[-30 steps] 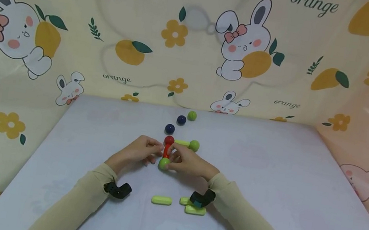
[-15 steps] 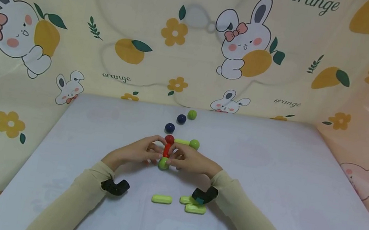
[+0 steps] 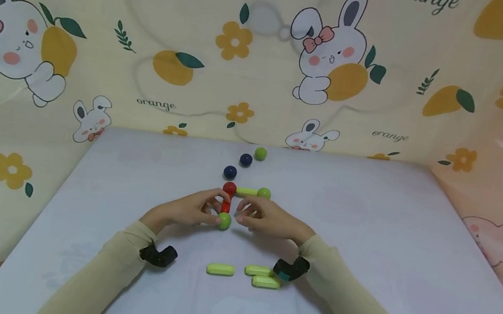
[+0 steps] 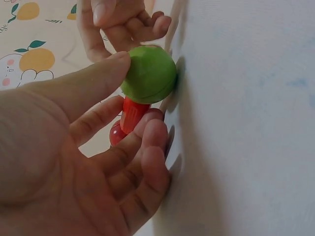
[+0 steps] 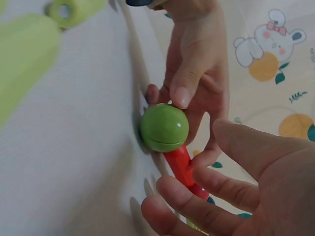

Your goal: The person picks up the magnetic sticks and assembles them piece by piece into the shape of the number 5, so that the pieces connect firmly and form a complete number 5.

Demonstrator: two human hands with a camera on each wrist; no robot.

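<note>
A short red rod [image 3: 226, 206] lies on the white table [image 3: 367, 236] with a green ball [image 3: 224, 221] on its near end and a red ball [image 3: 229, 188] on its far end. From the red ball a yellow-green rod [image 3: 248, 191] runs right to a second green ball [image 3: 264, 192]. My left hand [image 3: 210, 210] pinches the near green ball [image 4: 149, 73], thumb on top and a fingertip behind it. My right hand [image 3: 246, 212] hovers just right of the red rod [image 5: 181, 164], fingers loosely curled, holding nothing.
Two dark blue balls [image 3: 230, 172] [image 3: 245, 159] and a loose green ball [image 3: 260, 153] sit in a line toward the back wall. Three yellow-green rods [image 3: 220, 269] [image 3: 258, 271] [image 3: 266, 282] lie near me between my forearms. Printed cloth walls enclose the table.
My right hand has let go of the red rod and drawn a little to the right. My left hand stays on the near green ball.
</note>
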